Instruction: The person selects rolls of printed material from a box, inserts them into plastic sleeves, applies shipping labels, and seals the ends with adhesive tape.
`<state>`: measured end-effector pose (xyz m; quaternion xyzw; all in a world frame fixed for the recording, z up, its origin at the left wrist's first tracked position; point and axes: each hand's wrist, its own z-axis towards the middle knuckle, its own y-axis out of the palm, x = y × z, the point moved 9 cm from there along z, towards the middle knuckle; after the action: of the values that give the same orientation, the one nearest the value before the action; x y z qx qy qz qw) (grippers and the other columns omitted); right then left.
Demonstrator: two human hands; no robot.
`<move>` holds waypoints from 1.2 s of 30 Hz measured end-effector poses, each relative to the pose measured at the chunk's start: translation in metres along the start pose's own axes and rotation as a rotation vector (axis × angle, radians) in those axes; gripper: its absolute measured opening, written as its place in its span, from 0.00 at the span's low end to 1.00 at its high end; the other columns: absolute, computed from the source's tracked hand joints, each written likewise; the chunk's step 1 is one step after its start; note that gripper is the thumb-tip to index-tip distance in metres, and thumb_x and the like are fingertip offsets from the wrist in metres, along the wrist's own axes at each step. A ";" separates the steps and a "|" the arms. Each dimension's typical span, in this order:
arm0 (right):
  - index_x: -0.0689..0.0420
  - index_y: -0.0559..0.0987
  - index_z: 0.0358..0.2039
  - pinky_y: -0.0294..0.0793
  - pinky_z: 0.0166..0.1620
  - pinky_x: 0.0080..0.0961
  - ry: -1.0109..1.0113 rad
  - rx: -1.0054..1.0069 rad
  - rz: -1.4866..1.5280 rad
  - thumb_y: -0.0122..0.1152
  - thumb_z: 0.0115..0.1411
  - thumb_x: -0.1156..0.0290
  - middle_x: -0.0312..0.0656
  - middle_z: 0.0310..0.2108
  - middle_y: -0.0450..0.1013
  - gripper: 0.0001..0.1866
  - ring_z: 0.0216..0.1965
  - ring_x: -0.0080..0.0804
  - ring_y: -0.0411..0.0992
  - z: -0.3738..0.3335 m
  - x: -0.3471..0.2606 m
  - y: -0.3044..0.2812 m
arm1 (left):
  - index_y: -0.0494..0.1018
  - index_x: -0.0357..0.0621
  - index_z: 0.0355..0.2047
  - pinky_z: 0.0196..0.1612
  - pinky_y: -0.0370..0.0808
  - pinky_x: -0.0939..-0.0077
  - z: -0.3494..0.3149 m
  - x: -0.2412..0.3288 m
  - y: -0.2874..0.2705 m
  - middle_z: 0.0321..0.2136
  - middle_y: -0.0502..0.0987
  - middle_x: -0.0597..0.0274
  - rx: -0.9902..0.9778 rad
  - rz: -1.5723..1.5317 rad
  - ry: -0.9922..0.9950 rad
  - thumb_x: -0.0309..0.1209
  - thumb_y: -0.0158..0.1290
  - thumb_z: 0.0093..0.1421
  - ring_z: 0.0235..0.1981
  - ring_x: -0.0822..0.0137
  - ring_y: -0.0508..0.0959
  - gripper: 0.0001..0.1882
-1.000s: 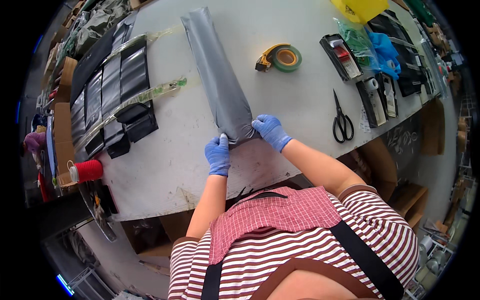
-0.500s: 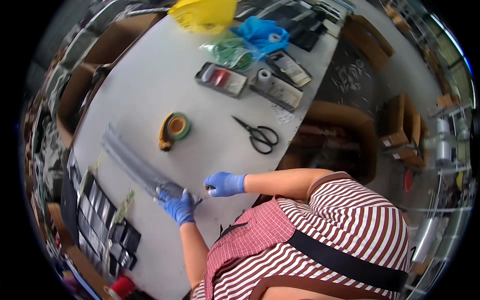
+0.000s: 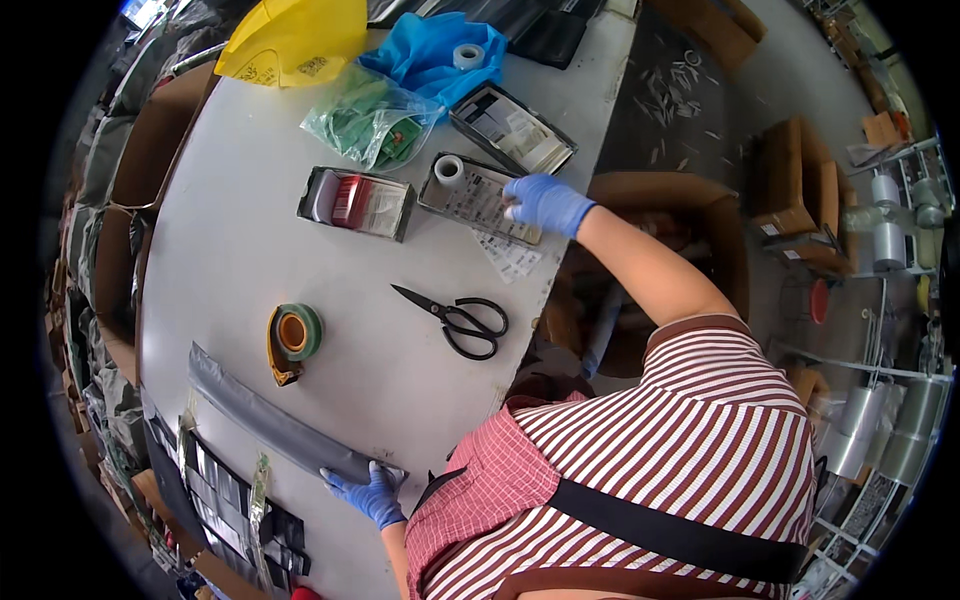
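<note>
My left hand [image 3: 368, 494], in a blue glove with pale fingertips, grips the near end of a long grey plastic-wrapped packet [image 3: 275, 424] lying slantwise on the table. Farther off to the right, my blue-gloved right hand [image 3: 548, 203] reaches over the right end of a dark open box [image 3: 470, 195]. Printed slips and a small white roll [image 3: 449, 170] are in that box. The right fingers are curled together, and what they hold, if anything, is hidden. Black-handled scissors [image 3: 458, 318] lie between the two hands, left of a tape dispenser's reach; the green tape roll [image 3: 305, 332] sits in its orange dispenser.
Label sheets [image 3: 506, 256] lie beside the box. Two more open boxes stand near it, one with a red item [image 3: 350, 201]. Behind are a green-filled clear bag [image 3: 375, 120], blue plastic [image 3: 425, 60] and a yellow bag [image 3: 295, 42]. Black-and-silver packets [image 3: 225, 505] lie left; a carton [image 3: 690, 200] stands right.
My right hand has moved from beside the packet's near end, away and rightward to the open box of slips. My left hand stays at the packet's end. The whole view has shifted.
</note>
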<state>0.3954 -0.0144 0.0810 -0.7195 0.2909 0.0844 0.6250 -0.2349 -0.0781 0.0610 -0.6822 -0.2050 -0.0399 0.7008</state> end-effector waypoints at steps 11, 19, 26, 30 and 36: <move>0.60 0.80 0.37 0.75 0.47 0.40 0.140 -0.145 -0.202 0.66 0.53 0.66 0.54 0.39 0.77 0.14 0.44 0.49 0.76 0.029 0.025 0.052 | 0.48 0.44 0.68 0.68 0.50 0.54 0.002 0.010 -0.001 0.64 0.53 0.38 0.014 0.010 0.027 0.38 0.67 0.41 0.66 0.43 0.53 0.56; 0.58 0.82 0.36 0.76 0.44 0.42 0.148 -0.127 -0.196 0.66 0.54 0.61 0.54 0.37 0.78 0.14 0.42 0.51 0.76 0.023 0.012 0.044 | 0.46 0.50 0.69 0.67 0.51 0.54 0.001 0.002 0.000 0.65 0.49 0.35 0.017 0.002 -0.017 0.35 0.68 0.41 0.67 0.41 0.51 0.58; 0.57 0.83 0.32 0.76 0.44 0.41 0.132 -0.120 -0.279 0.64 0.54 0.64 0.54 0.36 0.78 0.11 0.42 0.50 0.76 0.044 0.033 0.061 | 0.45 0.53 0.70 0.67 0.53 0.54 0.000 -0.003 -0.001 0.65 0.48 0.34 0.010 -0.032 -0.007 0.35 0.67 0.44 0.66 0.40 0.52 0.57; 0.57 0.83 0.30 0.77 0.41 0.40 0.147 0.029 -0.306 0.59 0.54 0.70 0.53 0.33 0.78 0.07 0.38 0.51 0.77 0.031 0.030 0.034 | 0.48 0.49 0.69 0.67 0.53 0.53 0.000 0.011 -0.013 0.66 0.47 0.34 -0.034 -0.105 -0.036 0.35 0.65 0.46 0.67 0.40 0.51 0.53; 0.57 0.79 0.31 0.77 0.34 0.34 -0.400 0.191 0.352 0.59 0.53 0.67 0.49 0.27 0.77 0.08 0.27 0.44 0.77 -0.068 -0.144 -0.019 | 0.59 0.39 0.63 0.60 0.63 0.63 -0.007 0.120 -0.039 0.58 0.65 0.47 -0.224 -0.756 0.127 0.28 0.57 0.57 0.58 0.54 0.67 0.34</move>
<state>0.2715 -0.0329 0.1806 -0.5648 0.2888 0.3040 0.7108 -0.1370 -0.0608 0.1385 -0.6272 -0.3920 -0.3592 0.5692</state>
